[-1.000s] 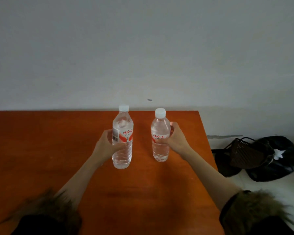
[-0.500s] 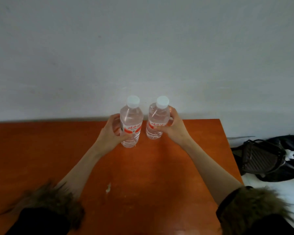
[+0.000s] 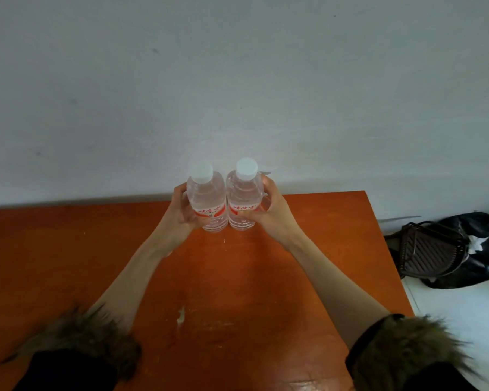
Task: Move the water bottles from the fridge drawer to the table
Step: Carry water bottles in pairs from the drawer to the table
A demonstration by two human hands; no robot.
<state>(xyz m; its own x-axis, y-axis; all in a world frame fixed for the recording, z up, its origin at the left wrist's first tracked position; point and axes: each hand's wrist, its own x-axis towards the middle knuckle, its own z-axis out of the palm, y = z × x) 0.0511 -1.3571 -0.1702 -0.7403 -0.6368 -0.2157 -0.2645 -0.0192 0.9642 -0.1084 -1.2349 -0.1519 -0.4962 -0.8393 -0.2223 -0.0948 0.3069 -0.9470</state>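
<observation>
Two clear water bottles with white caps and red-and-white labels stand upright side by side, touching, near the far edge of the orange table (image 3: 68,263). My left hand (image 3: 182,214) grips the left bottle (image 3: 206,198) from its left side. My right hand (image 3: 268,213) grips the right bottle (image 3: 244,197) from its right side. Both bottle bases look set on the tabletop, close to the grey wall. The fridge drawer is out of view.
The table's right edge runs down the right of the frame. Beyond it, on a pale floor, lie a dark brown slatted bag (image 3: 429,249) and a black bag (image 3: 486,241). A small pale chip (image 3: 181,316) marks the tabletop. Fur-trimmed cuffs cover both forearms' lower parts.
Both hands have carried the bottles away from me toward the wall and brought them together until they touch; earlier they were apart over the table's middle.
</observation>
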